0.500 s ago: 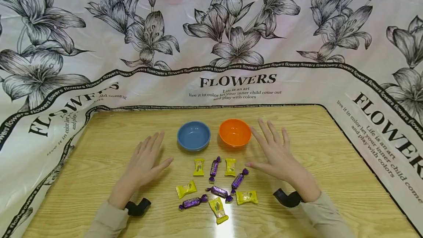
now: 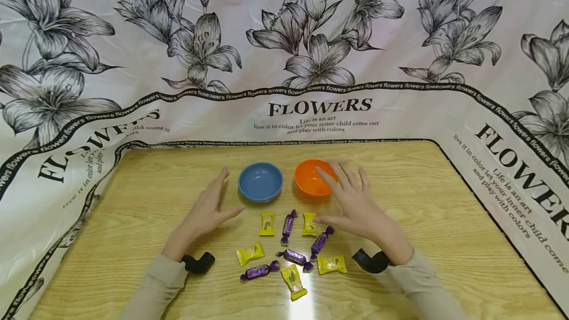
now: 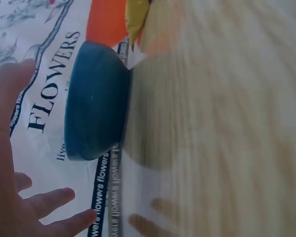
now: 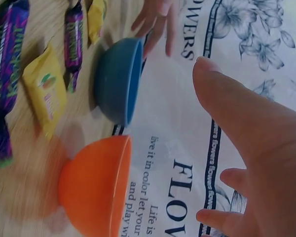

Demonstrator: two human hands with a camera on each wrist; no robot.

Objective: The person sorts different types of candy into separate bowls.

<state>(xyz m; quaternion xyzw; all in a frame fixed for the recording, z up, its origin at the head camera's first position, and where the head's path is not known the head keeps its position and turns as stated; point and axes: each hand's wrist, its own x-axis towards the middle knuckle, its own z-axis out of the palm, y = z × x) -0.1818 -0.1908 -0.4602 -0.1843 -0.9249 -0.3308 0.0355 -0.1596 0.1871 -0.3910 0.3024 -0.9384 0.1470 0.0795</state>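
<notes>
In the head view my left hand [image 2: 208,211] is held left of the blue bowl [image 2: 260,182], fingers extended and holding nothing. My right hand [image 2: 355,204] hovers at the right side of the orange bowl [image 2: 311,184], its fingers spread and partly covering the rim. Both bowls stand upright side by side, and nothing shows inside them. In front of them lie several yellow-wrapped candies [image 2: 267,224] and several purple twist-wrapped candies [image 2: 289,227]. The right thumb appears over the edge of one yellow candy [image 2: 309,224]; contact cannot be told. In the left wrist view the blue bowl [image 3: 97,101] stands apart from the fingers.
A wood-grain table [image 2: 155,186] carries everything. White flower-printed cloth [image 2: 320,117] rises along its back and sides. A black wrist mount [image 2: 199,262] sits below the left wrist, another black mount [image 2: 372,260] below the right one.
Both hands have moved inward: the left one to the right, nearer the blue bowl, and the right one to the left, over the orange bowl's edge. Bowls and candies have stayed put.
</notes>
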